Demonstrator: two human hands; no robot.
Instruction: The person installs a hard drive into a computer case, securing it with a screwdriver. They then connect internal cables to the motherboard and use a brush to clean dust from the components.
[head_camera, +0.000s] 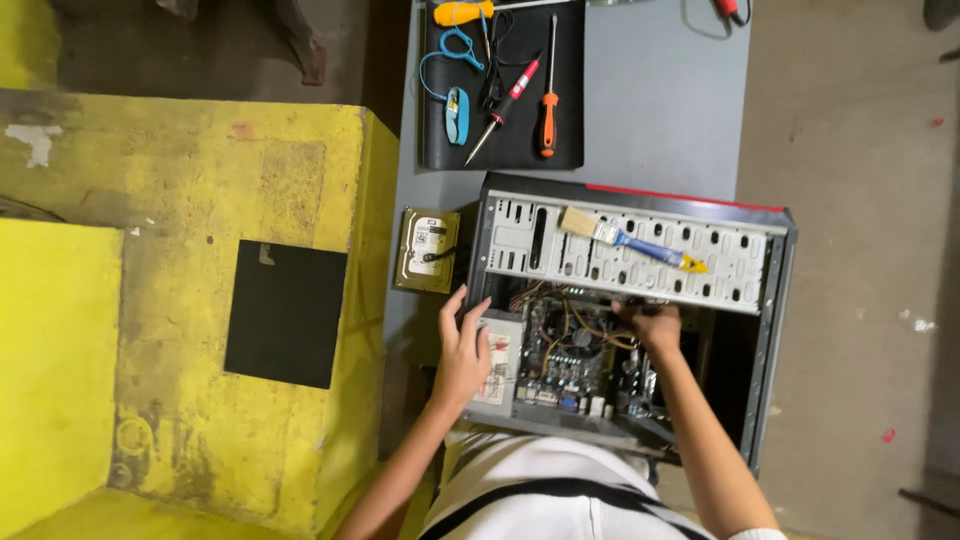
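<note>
**Both hands in the open PC case**

My left hand (462, 352) lies flat on the grey power supply (500, 362) at the case's left edge, fingers (470, 310) apart and spread over its top and side; looks like bracing, not a grip. My right hand (655, 325) reaches down into the case (770, 330) over the motherboard (570, 370), fingers curled into the cable bundle (585, 325) below the drive cage. Can't tell if they're clamped on a wire or just touching; the tips are hidden.

The case lies on its side on the grey bench (660, 110), open face up, so the board is reachable from above. A paintbrush (630, 243) rests across the drive cage (620, 255), parked within reach. A hard drive (428, 250) sits on the bench just beside the case's left wall, cable end toward it.

Farther off, a black mat (505, 145) holds the tools together: orange screwdriver (548, 110), red-handled soldering iron (505, 100), blue wrist strap (457, 112). Yellow block (200, 200) to the left, apart from the bench.
</note>
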